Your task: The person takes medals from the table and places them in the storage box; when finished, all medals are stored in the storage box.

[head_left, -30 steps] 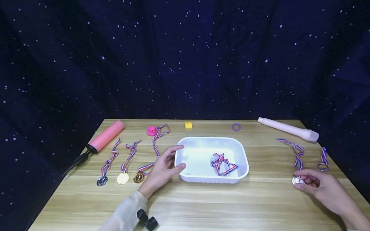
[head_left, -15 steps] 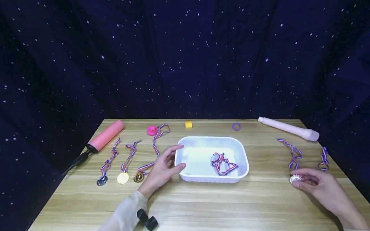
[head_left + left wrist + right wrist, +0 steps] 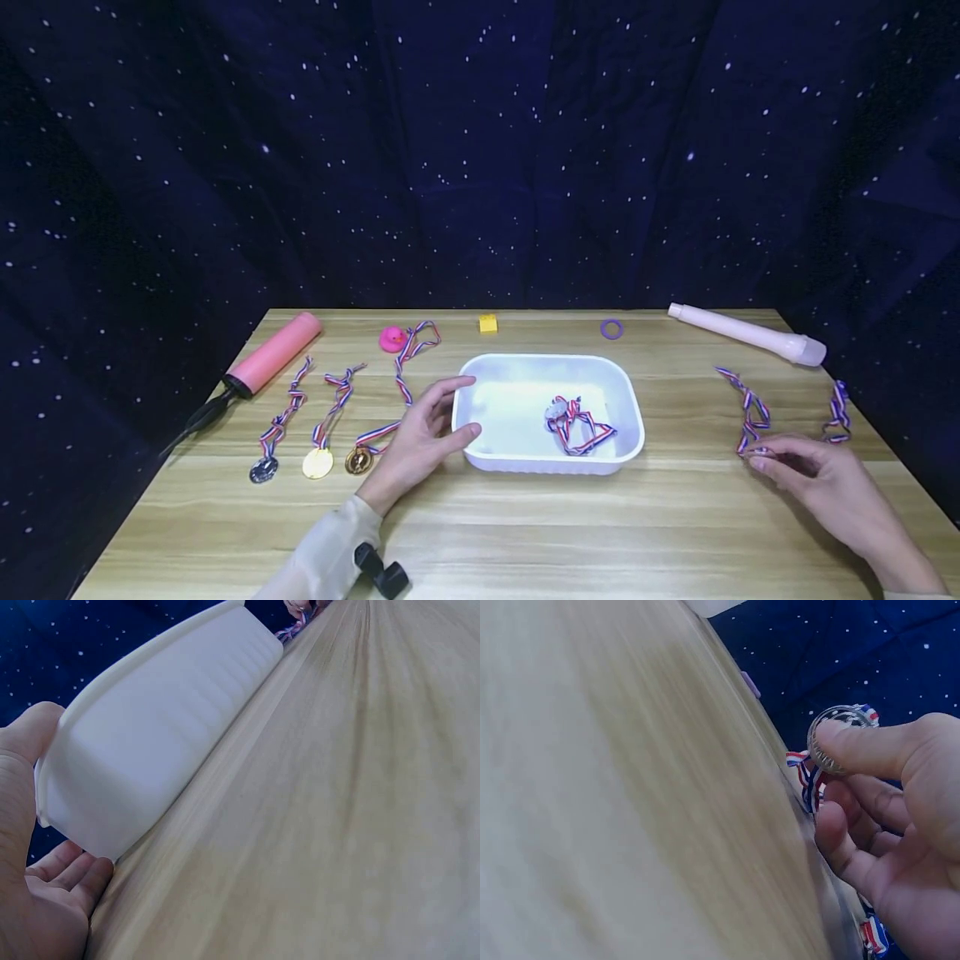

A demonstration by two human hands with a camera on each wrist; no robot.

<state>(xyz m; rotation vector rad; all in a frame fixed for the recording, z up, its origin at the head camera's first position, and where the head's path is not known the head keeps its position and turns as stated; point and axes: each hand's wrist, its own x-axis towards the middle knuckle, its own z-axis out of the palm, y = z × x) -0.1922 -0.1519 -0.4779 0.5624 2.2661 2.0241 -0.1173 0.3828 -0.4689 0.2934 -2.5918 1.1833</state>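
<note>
My left hand [image 3: 422, 437] holds the left end of a white plastic tub [image 3: 555, 467], its thumb and index finger over the rim. In the left wrist view the other fingers [image 3: 71, 874] lie low against the tub's outer wall [image 3: 161, 724]. A medal [image 3: 573, 425] with a tangled striped ribbon lies inside the tub. To the right, my right hand [image 3: 832, 492] pinches a silver medal [image 3: 838, 739] between thumb and fingers. It is tilted nearly edge-on in the head view, its red, white and blue ribbon [image 3: 753, 410] trailing back on the table.
Left of the tub lie a dark silver medal [image 3: 264, 469], a gold medal [image 3: 318, 462] and a bronze medal [image 3: 359, 460]. A pink pump [image 3: 276, 354], pink duck [image 3: 392, 338], yellow block [image 3: 488, 323], purple ring [image 3: 611, 329] and pale microphone [image 3: 750, 333] lie farther back. Another ribbon [image 3: 837, 412] lies right.
My right hand has shifted slightly left with the silver medal and tilted it up from face-up to nearly edge-on. Its ribbon has been drawn along. My left hand and the tub stay put.
</note>
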